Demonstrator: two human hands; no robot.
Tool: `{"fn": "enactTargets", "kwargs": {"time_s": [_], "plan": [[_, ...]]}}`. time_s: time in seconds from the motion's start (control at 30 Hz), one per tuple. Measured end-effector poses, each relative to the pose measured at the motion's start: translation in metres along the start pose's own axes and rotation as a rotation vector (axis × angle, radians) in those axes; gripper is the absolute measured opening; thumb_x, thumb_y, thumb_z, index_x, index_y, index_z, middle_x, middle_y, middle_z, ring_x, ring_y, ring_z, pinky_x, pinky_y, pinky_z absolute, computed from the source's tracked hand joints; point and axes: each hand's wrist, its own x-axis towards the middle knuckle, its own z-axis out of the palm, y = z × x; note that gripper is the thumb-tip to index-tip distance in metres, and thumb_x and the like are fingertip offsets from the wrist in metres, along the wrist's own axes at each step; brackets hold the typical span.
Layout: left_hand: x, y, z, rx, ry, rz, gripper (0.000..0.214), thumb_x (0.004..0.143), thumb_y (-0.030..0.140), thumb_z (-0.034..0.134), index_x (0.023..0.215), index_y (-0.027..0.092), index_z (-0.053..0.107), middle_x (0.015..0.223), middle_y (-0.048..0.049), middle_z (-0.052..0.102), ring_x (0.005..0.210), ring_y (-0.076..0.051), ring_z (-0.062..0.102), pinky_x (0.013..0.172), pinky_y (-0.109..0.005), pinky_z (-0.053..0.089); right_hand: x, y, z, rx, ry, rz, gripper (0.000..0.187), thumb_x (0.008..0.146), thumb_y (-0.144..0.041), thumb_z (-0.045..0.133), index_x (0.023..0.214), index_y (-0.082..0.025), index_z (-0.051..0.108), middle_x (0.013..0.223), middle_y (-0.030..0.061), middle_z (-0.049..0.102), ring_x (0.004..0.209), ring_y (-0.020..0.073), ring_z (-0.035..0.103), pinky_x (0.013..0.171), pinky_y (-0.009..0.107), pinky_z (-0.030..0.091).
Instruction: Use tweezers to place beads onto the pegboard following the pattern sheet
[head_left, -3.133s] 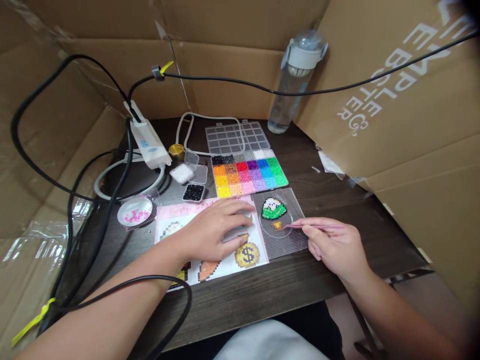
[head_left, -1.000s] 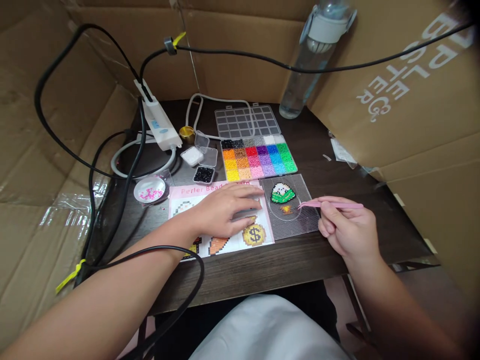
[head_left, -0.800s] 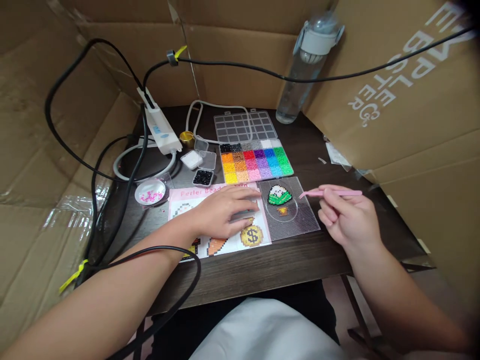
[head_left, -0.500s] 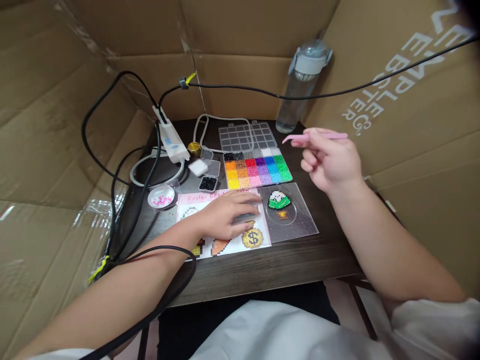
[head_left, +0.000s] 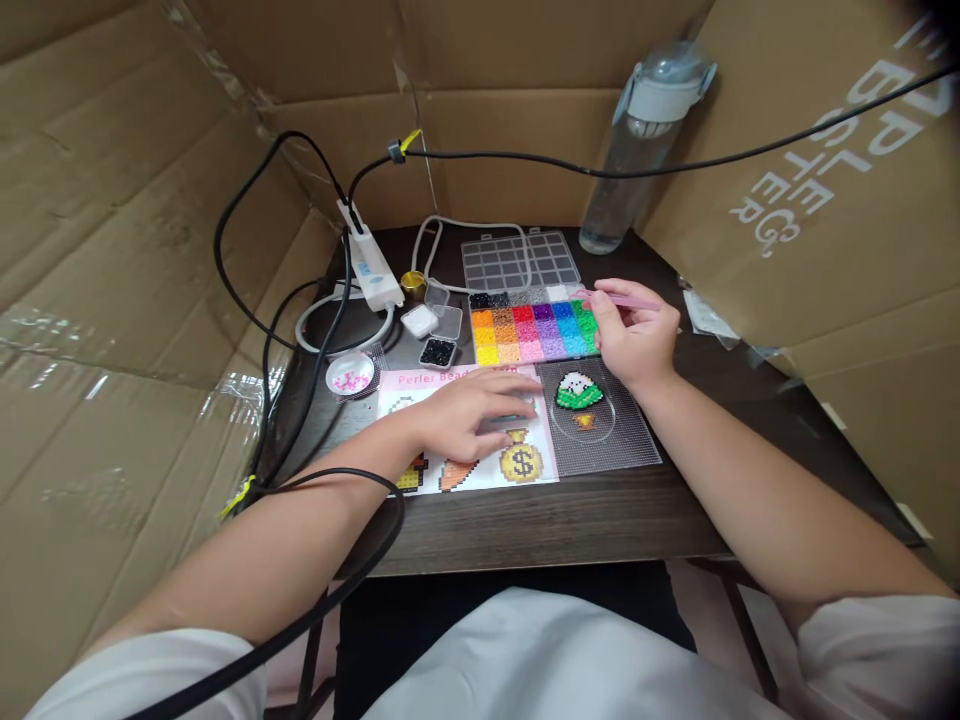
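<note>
My right hand (head_left: 636,336) pinches pink tweezers (head_left: 622,299), with their tip over the green end of the bead tray (head_left: 525,330), which holds many colours in compartments. My left hand (head_left: 472,410) lies flat, fingers stretched, on the pink pattern sheet (head_left: 420,385). Right of the sheet lies a clear pegboard (head_left: 622,445) carrying a green-and-white bead figure (head_left: 578,390) and a small orange bead patch (head_left: 585,421).
The tray's clear lid (head_left: 517,262) stands open behind it. A water bottle (head_left: 630,150) stands at the back. Small boxes of white (head_left: 418,320) and black beads (head_left: 437,351), a dish of pink beads (head_left: 349,376), a white adapter (head_left: 371,265) and black cables (head_left: 300,300) crowd the left. Cardboard walls surround the table.
My right hand lifted the tweezers off the pegboard, rose toward the back, then came down at the bead tray's green end. My left hand stayed on the sheet. The view shifted.
</note>
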Motion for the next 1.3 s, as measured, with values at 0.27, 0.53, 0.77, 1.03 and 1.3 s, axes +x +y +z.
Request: {"fn": "enactTargets", "kwargs": {"time_s": [0.27, 0.53, 0.77, 1.03, 1.3], "plan": [[0.000, 0.003, -0.001, -0.014, -0.001, -0.011, 0.037, 0.093, 0.028, 0.064, 0.128, 0.022, 0.071, 0.154, -0.0152, 0.059, 0.145, -0.033, 0.055, 0.118, -0.058, 0.047, -0.006, 0.007, 0.006, -0.030, -0.075, -0.014, 0.024, 0.089, -0.042, 0.074, 0.098, -0.020, 0.077, 0.093, 0.0112, 0.078, 0.084, 0.0248, 0.076, 0.077, 0.044, 0.065], [-0.005, 0.004, -0.001, -0.014, 0.017, -0.030, 0.037, 0.090, 0.032, 0.065, 0.125, 0.022, 0.071, 0.153, -0.0147, 0.060, 0.143, -0.033, 0.056, 0.119, -0.058, 0.046, 0.005, -0.007, 0.018, -0.127, -0.109, -0.175, 0.022, 0.089, -0.040, 0.070, 0.086, -0.021, 0.079, 0.095, 0.0104, 0.078, 0.088, 0.0241, 0.075, 0.080, 0.041, 0.063], [-0.005, 0.007, -0.002, -0.009, 0.002, -0.045, 0.036, 0.089, 0.031, 0.065, 0.123, 0.021, 0.071, 0.151, -0.0147, 0.061, 0.140, -0.033, 0.058, 0.117, -0.058, 0.047, 0.013, -0.010, 0.044, -0.028, -0.206, 0.008, 0.027, 0.080, -0.042, 0.076, 0.092, -0.018, 0.080, 0.097, 0.0120, 0.082, 0.089, 0.0258, 0.077, 0.090, 0.044, 0.062], [-0.005, 0.006, 0.000, -0.012, 0.022, -0.049, 0.035, 0.090, 0.033, 0.066, 0.122, 0.021, 0.072, 0.150, -0.0145, 0.061, 0.140, -0.033, 0.058, 0.116, -0.056, 0.049, 0.010, -0.006, 0.066, 0.001, -0.307, 0.101, 0.020, 0.080, -0.037, 0.073, 0.080, -0.018, 0.079, 0.092, 0.0114, 0.082, 0.084, 0.0235, 0.076, 0.078, 0.037, 0.063], [-0.006, 0.008, -0.001, -0.035, 0.013, -0.070, 0.038, 0.085, 0.030, 0.066, 0.122, 0.019, 0.072, 0.152, -0.0152, 0.060, 0.140, -0.036, 0.057, 0.117, -0.059, 0.047, 0.008, 0.008, 0.066, -0.011, -0.223, 0.124, 0.024, 0.078, -0.039, 0.071, 0.079, -0.018, 0.081, 0.085, 0.0108, 0.081, 0.080, 0.0257, 0.077, 0.077, 0.039, 0.063]]}}
